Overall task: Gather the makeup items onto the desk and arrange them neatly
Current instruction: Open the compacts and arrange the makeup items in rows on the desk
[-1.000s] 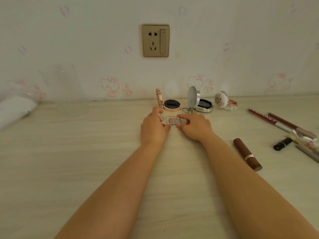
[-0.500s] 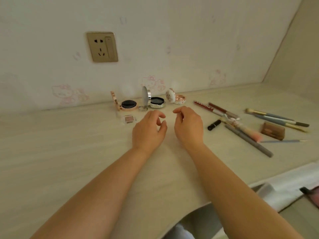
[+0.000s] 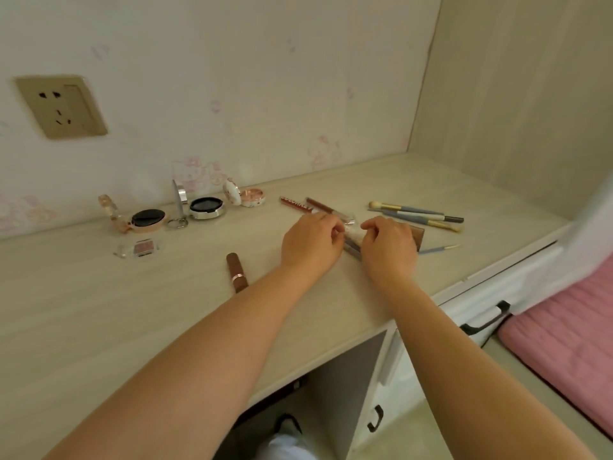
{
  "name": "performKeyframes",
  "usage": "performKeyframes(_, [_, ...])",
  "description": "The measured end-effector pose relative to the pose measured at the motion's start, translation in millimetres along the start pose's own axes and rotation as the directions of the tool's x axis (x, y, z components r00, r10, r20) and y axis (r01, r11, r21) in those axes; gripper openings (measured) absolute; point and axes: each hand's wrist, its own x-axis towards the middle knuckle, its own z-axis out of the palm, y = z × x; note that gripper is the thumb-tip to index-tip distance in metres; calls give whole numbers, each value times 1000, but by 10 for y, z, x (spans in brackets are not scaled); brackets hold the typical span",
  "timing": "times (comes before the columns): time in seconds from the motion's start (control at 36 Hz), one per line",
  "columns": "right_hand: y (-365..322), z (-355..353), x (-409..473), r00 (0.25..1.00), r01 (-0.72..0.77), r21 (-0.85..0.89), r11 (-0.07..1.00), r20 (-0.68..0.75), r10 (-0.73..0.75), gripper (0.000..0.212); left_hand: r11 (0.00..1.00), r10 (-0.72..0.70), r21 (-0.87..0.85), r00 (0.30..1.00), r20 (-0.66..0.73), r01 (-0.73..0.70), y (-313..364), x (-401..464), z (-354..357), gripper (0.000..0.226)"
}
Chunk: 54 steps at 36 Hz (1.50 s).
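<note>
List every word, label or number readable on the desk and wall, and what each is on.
Red tube: white capital letters along its side, too blurred to read for certain.
Wall socket: no readable text.
Wallpaper: faint pink cartoon figures, no legible words.
Compacts, brushes, lipstick: no text can be made out.

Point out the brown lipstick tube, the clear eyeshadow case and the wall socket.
brown lipstick tube [image 3: 236, 272]: head view, on its barrel above the metal band.
clear eyeshadow case [image 3: 142, 248]: head view, on the pink pan.
wall socket [image 3: 61, 107]: head view, on the plate's middle.
</note>
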Motion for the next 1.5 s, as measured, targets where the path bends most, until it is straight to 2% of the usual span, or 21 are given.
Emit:
performKeyframes(0.17, [189, 35, 264, 992, -21, -107, 994, 122, 34, 32, 995, -53, 96, 984, 167, 37, 72, 348, 223, 29])
performKeyframes(0.33, [171, 115, 520, 982, 35, -157, 987, 191, -5, 33, 974, -180, 173, 958, 223, 143, 8, 505, 345, 37])
performKeyframes(0.47, [130, 191, 674, 951, 151, -260, 954, 303, -68, 36, 971, -186, 188, 960, 207, 148, -79, 593, 400, 36])
performKeyframes(0.58, [99, 220, 798, 922, 205, -356, 912, 384, -58, 40, 980, -152, 157, 968, 197, 122, -107, 655, 406, 35])
performKeyframes(0.72, [52, 256, 885, 876, 238, -366, 900, 481, -36, 35, 984, -109, 165, 960, 259, 67, -123, 744, 401, 31])
performKeyframes(0.83, [78, 273, 943, 856, 227, -308, 924, 516, -38, 34, 982, -105, 182, 937, 334, 45, -123, 794, 370, 32])
performKeyframes(0.97, [144, 264, 967, 841, 248, -265, 932, 536, -71, 34, 981, -66, 192, 943, 327, 2, -84, 783, 339, 33])
performKeyframes(1.19, [235, 234, 898, 850, 358, -331, 873, 502, -159, 36, 980, 2, 187, 937, 350, -72, -58, 772, 348, 34])
performKeyframes(1.28, [232, 196, 883, 836, 417, -404, 814, 522, -169, 34, 980, -2, 192, 955, 295, -58, -49, 728, 381, 26])
performKeyframes(1.33, [238, 185, 882, 840, 394, -420, 818, 525, -135, 33, 987, -22, 160, 970, 244, -18, -40, 693, 389, 25])
performKeyframes(1.42, [236, 137, 869, 885, 249, -302, 920, 457, -89, 33, 988, 0, 153, 976, 219, -34, -26, 692, 375, 23])
performKeyframes(1.5, [134, 45, 834, 943, 81, 0, 997, 325, -77, 31, 999, -50, 27, 978, 202, 45, -32, 713, 292, 22])
